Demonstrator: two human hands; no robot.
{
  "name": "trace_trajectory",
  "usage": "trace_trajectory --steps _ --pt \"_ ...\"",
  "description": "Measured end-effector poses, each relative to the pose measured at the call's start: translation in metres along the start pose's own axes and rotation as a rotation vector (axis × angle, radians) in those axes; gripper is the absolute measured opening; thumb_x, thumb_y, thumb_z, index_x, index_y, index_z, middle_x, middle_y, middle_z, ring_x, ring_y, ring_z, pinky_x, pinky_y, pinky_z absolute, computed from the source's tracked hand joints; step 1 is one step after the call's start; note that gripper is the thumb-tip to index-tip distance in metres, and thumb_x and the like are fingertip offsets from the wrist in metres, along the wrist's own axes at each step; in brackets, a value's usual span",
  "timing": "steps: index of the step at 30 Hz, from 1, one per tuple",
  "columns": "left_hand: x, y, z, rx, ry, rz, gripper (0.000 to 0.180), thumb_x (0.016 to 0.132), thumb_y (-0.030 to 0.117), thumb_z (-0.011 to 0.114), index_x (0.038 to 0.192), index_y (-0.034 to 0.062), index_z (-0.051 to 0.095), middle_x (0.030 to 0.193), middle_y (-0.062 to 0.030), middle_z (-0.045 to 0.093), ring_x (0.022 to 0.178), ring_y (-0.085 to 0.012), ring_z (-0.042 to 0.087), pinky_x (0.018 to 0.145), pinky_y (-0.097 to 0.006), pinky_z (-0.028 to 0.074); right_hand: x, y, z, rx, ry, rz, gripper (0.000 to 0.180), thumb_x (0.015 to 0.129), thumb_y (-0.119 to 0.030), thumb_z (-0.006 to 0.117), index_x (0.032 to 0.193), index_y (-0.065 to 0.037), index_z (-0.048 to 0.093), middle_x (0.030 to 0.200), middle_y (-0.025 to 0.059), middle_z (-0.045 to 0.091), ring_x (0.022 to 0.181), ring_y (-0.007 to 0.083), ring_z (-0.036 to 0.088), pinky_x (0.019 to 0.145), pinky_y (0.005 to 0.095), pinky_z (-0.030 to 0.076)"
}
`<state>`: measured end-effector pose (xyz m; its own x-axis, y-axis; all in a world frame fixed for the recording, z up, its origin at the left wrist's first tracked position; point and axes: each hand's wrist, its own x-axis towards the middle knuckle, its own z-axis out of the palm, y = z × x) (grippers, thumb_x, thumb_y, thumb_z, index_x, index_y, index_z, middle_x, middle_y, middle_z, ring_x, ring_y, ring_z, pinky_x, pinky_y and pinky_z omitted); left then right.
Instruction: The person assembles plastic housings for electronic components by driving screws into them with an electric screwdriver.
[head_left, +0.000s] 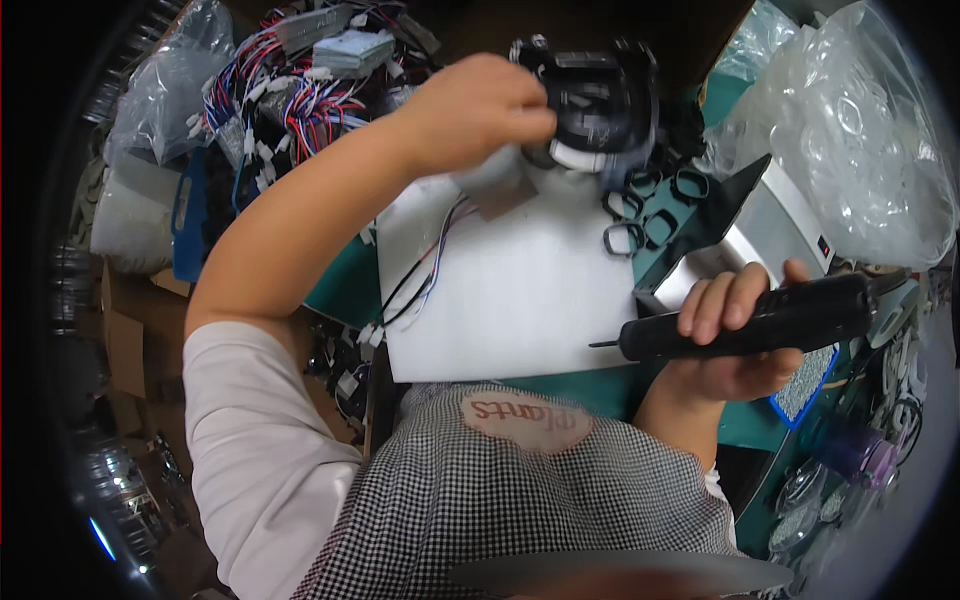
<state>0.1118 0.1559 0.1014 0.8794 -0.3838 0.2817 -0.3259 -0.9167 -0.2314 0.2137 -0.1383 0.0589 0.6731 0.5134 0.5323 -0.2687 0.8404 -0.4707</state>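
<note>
My left hand (478,108) reaches forward over the bench, fingers closed on a black plastic housing (595,100) with a white ring at its base. My right hand (735,325) grips a black electric screwdriver (760,318), lying sideways with its bit pointing left over the edge of a white foam pad (520,300). A bundle of thin coloured wires (420,275) trails across the pad's left side below my left wrist. Several small black rings (640,215) lie at the pad's far right corner.
A tangle of red, blue and white wire harnesses (300,90) fills the far left. Clear plastic bags (860,130) of parts bulge at the right beside a grey machine (770,225). Cardboard boxes (135,330) stand at the left, a blue tray (805,390) at the right.
</note>
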Motion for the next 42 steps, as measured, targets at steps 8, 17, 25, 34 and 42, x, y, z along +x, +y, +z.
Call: trace_trajectory --steps 8,17,25,34,42 --pt "-0.063 0.111 -0.001 -0.286 0.01 0.239 0.02 0.069 0.013 0.06 0.086 0.0072 0.051 0.086 -0.0085 0.055 0.088 -0.0288 0.059 0.078 -0.036 0.052 0.006 -0.009 -0.005 0.102 -0.049 -0.028 0.076 0.087 -0.05 0.061 0.138 -0.001 0.032 0.08 0.0101 0.051 0.058 0.0186 0.055 0.053 0.0321 0.05" --pt "-0.026 0.089 -0.045 -0.34 -0.002 0.111 0.032 0.07 0.02 0.076 0.099 0.0089 0.067 0.103 -0.0085 0.063 0.094 -0.0272 0.061 0.078 -0.038 0.05 -0.002 -0.003 0.004 0.045 0.056 -0.027 0.071 0.087 -0.05 0.062 0.134 -0.004 0.035 0.077 0.0077 0.049 0.054 0.0167 0.051 0.049 0.0307 0.048" --pt "0.165 0.062 -0.079 -0.203 0.466 0.099 0.026 0.075 0.011 0.071 0.101 0.0107 0.068 0.096 -0.0074 0.062 0.084 -0.0239 0.061 0.07 -0.034 0.049 -0.001 -0.009 0.006 -0.017 0.153 -0.025 0.077 0.076 -0.044 0.076 0.129 -0.005 0.036 0.076 0.0095 0.055 0.056 0.0191 0.058 0.053 0.0326 0.054" --pt "0.345 0.043 -0.02 -0.236 -0.087 -0.398 0.051 0.081 0.02 0.064 0.131 0.0185 0.053 0.123 -0.0074 0.059 0.114 -0.0273 0.056 0.09 -0.041 0.048 0.0 -0.01 0.002 0.082 0.201 0.046 0.077 0.072 -0.038 0.08 0.127 -0.005 0.038 0.076 0.0107 0.056 0.06 0.0192 0.059 0.058 0.033 0.054" --pt "0.385 0.063 -0.01 -0.289 -0.057 -0.351 0.056 0.089 0.046 0.056 0.138 0.0201 0.045 0.14 -0.0118 0.045 0.124 -0.0287 0.048 0.096 -0.046 0.045 0.001 -0.012 0.0 0.155 0.155 0.061 0.076 0.073 -0.034 0.081 0.127 -0.003 0.037 0.079 0.0121 0.057 0.064 0.0193 0.061 0.06 0.031 0.054"
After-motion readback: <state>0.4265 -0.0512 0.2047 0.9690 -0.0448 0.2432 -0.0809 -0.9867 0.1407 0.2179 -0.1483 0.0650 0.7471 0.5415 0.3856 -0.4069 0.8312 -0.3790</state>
